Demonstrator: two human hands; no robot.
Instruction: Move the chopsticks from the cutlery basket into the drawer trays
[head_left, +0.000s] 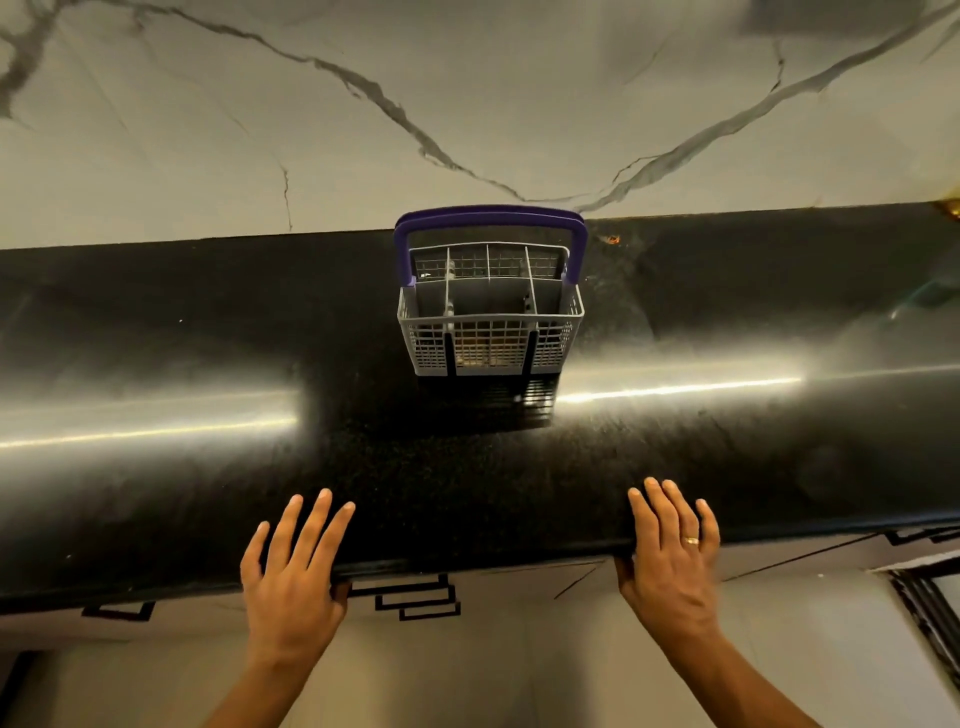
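A grey plastic cutlery basket (490, 332) with a purple handle (490, 217) stands upright on the black countertop (208, 364), near the back wall. Its compartments look empty from above; no chopsticks show, though something pale lies behind the front grid. My left hand (291, 577) rests flat on the counter's front edge, fingers spread, thumb under the lip. My right hand (672, 556), wearing a ring, lies on the edge the same way. Both hands hold nothing and are well in front of the basket. The drawer front (467, 649) below the counter is closed, so no trays are visible.
A white marble-veined wall (467, 104) rises behind the counter. Pale cabinet fronts with black geometric line patterns (415, 603) run under the counter edge. A dark framed edge (930, 613) appears at the lower right.
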